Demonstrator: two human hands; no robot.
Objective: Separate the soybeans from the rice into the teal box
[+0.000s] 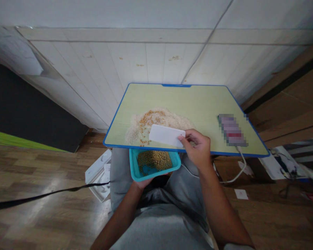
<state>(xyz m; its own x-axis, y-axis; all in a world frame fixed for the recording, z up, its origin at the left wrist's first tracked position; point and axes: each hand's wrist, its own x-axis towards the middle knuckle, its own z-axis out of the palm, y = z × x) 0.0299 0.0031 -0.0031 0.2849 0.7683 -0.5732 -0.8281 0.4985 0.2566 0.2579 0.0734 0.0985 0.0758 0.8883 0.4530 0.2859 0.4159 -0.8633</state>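
Note:
My right hand [199, 147] pinches the end of a flat white card [163, 135], held low over the near edge of a folding table [198, 99]. Beside the card lies a spread of white rice [173, 119] with yellow-orange beans [148, 116] mixed in. A teal plastic tub [132, 166], partly filled with round yellow beans [159, 159], sits just below the table edge. Under the tub, my left hand [144, 182] supports it from beneath; most of its fingers are hidden.
A phone-like device [231, 129], blurred out, rests on the table's right side with a white cable [243, 166] hanging down. A white box [99, 173] stands on the floor at left, a black strap [54, 191] reaching it. The wall [106, 62] rises behind the table.

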